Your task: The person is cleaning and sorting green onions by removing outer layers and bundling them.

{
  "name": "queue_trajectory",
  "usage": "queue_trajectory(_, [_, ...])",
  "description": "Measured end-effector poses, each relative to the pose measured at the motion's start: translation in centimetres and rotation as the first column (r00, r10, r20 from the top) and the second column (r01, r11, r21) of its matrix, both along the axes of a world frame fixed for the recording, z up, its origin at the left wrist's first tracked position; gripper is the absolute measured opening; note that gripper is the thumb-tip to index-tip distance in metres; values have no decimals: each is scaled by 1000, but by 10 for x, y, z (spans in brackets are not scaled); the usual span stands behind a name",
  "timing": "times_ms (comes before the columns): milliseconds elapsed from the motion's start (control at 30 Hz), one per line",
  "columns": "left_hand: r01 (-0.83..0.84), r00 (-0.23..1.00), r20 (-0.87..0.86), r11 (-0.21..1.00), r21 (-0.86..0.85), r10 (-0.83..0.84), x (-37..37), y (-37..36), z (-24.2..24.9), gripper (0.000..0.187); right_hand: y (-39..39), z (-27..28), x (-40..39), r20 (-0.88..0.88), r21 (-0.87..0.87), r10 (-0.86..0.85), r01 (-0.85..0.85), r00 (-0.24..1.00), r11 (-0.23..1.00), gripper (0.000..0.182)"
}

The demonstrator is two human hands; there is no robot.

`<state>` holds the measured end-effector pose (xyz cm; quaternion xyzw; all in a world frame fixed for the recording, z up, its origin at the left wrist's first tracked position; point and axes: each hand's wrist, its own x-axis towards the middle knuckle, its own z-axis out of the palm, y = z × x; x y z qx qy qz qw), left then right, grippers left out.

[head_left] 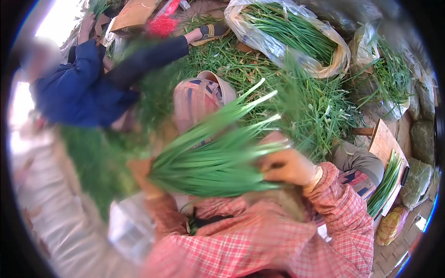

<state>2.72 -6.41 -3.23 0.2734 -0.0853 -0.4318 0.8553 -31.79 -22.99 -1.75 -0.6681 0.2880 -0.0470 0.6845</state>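
A bunch of garlic chives [211, 167], long flat green leaves with pale stem ends, lies across my lap at chest height. My left hand [143, 176] is closed around its leafy end at the left, blurred by motion. At the right, my gloved right hand [291, 166] has its fingers bent and pressed together on the pale stem ends. Several stalks [250, 95] fan out from the bunch towards the upper right. My knee in checked cloth [197, 95] shows just beyond the leaves.
Loose green leaves [320, 104] cover the ground ahead. A plastic bag of chives [287, 32] stands at the back, with another bag [391, 74] to its right. More chives [387, 183] rest on a board [378, 143]. A person in dark blue [76, 95] sits at left, one hand on greens.
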Motion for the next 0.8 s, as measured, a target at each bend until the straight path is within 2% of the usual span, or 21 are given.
queue_trajectory(33, [-146, 987, 95, 972, 182, 131, -11, -8, 9, 38, 0, 3, -3, -42, -6, -11, 11, 999, 1000, 14])
queue_trajectory(67, [-299, 948, 211, 891, 341, 238, -15, -12, 13, 39, -2, 9, -6, -16, -12, -140, 139, 990, 990, 13])
queue_trajectory(133, [-371, 921, 288, 810, 454, 261, 4, 1, -10, 39, -14, 23, -15, 39, -13, -371, 372, 928, 928, 11])
queue_trajectory(167, [-380, 921, 281, 785, 489, 271, 10, 10, -20, 39, -21, 24, -17, 42, -248, -437, 433, 899, 867, 11])
queue_trajectory(200, [-387, 920, 273, 760, 523, 281, 10, 10, -21, 38, -29, 26, -17, 64, -467, -505, 473, 861, 747, 12])
queue_trajectory(233, [-361, 932, 214, 761, 539, 291, -6, -2, -8, 38, -37, 33, -12, 79, -740, -495, 384, 865, 552, 7])
queue_trajectory(267, [-334, 941, 153, 764, 552, 301, -16, -10, -1, 38, -42, 32, -5, 38, -813, -459, 294, 888, 502, 5])
queue_trajectory(333, [-117, 986, 154, 910, 397, 60, -3, 6, -18, 33, -50, 25, 9, -60, -921, -386, 97, 921, 376, 5])
queue_trajectory(367, [5, 983, 172, 948, 318, -62, 6, 16, -30, 32, -53, 13, 15, -59, -967, -302, 21, 951, 255, 8])
queue_trajectory(467, [45, 977, 187, 952, 304, -106, 16, 28, -46, 31, -53, 7, 39, -280, -767, -242, -65, 929, 638, 22])
queue_trajectory(567, [-215, 972, 208, 791, 573, 114, -10, 10, -21, 32, -43, -23, 47, -90, -527, -359, 261, 929, 809, 22])
queue_trajectory(633, [-252, 960, 255, 756, 604, 116, -14, 8, -19, 32, -45, -17, 42, -145, -159, -295, 272, 945, 949, 19])
queue_trajectory(667, [-268, 954, 278, 738, 619, 114, -14, 7, -19, 33, -46, -11, 39, -162, 38, -258, 267, 952, 963, 17])
queue_trajectory(700, [-296, 936, 340, 719, 629, 87, -15, 6, -20, 33, -46, -4, 36, -139, 232, -280, 306, 950, 923, 15])
queue_trajectory(733, [-323, 915, 400, 700, 637, 59, -16, 4, -24, 34, -45, -9, 31, -112, 246, -316, 334, 942, 910, 14])
queue_trajectory(800, [-301, 924, 380, 712, 635, 52, -15, 6, -29, 35, -42, -23, 17, -57, 273, -383, 383, 922, 883, 13])
